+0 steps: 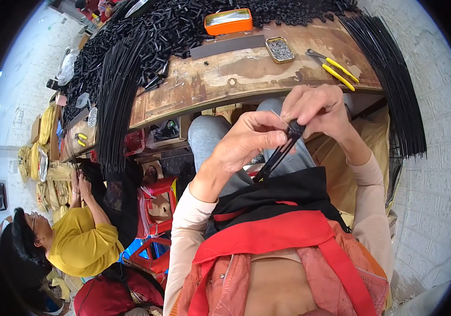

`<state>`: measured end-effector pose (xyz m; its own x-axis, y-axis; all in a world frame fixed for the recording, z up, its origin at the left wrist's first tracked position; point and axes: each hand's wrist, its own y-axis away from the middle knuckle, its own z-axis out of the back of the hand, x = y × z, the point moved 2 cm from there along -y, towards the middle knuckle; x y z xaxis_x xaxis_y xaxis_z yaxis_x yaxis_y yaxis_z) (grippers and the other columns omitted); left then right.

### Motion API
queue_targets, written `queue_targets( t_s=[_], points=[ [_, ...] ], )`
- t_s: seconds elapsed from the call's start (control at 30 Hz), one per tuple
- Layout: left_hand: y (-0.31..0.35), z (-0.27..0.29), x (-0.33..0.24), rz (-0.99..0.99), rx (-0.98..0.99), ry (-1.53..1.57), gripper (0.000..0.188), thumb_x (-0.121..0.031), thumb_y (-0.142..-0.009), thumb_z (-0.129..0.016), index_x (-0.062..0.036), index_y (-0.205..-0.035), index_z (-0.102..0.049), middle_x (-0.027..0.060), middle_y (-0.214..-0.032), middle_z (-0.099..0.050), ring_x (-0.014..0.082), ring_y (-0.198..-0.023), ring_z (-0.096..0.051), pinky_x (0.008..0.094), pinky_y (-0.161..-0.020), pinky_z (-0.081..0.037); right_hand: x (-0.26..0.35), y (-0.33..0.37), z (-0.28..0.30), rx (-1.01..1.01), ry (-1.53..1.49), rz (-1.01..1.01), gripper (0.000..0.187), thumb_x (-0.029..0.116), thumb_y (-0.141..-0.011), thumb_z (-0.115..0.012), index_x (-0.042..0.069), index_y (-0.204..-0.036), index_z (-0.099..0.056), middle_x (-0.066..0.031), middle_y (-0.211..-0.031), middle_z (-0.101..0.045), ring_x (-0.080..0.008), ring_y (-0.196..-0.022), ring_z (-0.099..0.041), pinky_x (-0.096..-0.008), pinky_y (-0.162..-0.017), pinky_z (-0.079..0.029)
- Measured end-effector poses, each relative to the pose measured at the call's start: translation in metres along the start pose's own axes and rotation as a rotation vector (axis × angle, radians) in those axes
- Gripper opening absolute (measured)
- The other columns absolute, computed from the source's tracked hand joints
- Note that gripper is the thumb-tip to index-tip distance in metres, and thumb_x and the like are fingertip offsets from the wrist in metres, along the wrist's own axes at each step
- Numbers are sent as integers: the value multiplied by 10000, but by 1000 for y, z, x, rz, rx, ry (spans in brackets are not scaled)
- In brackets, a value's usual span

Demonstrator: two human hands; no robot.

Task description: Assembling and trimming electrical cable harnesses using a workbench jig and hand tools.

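Observation:
Above my lap, near the table's front edge, both my hands meet at a small round black part (295,128) with several thin black rods (275,162) hanging from it. My left hand (247,138) pinches around the rods just below that part, thumb and forefinger pressed together. My right hand (317,111) grips the black part from above and the right side with bent fingers. A thin, pale wire-like piece (279,117) sticks out between the two hands; which fingers hold it is hard to tell.
On the wooden table (225,79) lie yellow-handled pliers (336,70), a tin of small metal bits (279,51), an orange box (228,23) and heaped black parts (183,23). Long black rod bundles overhang its edge at left (117,100) and right (394,87). A person in yellow (86,242) works at left.

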<state>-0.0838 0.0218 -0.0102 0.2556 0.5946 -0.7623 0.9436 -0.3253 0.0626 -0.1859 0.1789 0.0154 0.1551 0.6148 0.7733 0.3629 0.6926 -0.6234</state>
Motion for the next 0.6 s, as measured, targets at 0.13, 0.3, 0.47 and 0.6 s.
queue_targets(
  t_s=[0.13, 0.3, 0.47, 0.6],
  points=[
    [4, 2, -5, -133, -57, 41, 144, -41, -828, -734, 18, -933, -656, 100, -866, -686, 171, -799, -672, 291, -739, -539, -15, -2, -7, -131, -79, 13, 219, 56, -704, -813, 34, -884, -690, -144, -872, -708, -265, -875, -635, -357, -753, -522],
    [42, -14, -21, -576, -616, -697, 199, 43, -773, -764, 11, -920, -634, 45, -859, -687, 70, -763, -642, 203, -685, -519, -9, -26, -50, -169, 427, -6, 210, -97, -740, -704, -25, -933, -660, -122, -1007, -662, -213, -932, -620, -335, -817, -516],
    [64, 7, -52, -603, -595, -535, 319, 56, -745, -776, -30, -976, -573, 7, -810, -638, 66, -755, -623, 206, -705, -522, -40, -38, -66, -475, -362, -142, 242, -28, -769, -730, -26, -995, -644, -88, -966, -661, -181, -962, -630, -301, -840, -510],
    [68, 24, -57, -657, -585, -541, 444, 61, -726, -784, -38, -1080, -535, -18, -755, -564, 68, -727, -607, 208, -685, -520, -80, -7, -73, -115, 33, -597, 162, -4, -805, -726, -31, -952, -665, -55, -880, -681, -112, -840, -643, -241, -758, -514]
  ],
)
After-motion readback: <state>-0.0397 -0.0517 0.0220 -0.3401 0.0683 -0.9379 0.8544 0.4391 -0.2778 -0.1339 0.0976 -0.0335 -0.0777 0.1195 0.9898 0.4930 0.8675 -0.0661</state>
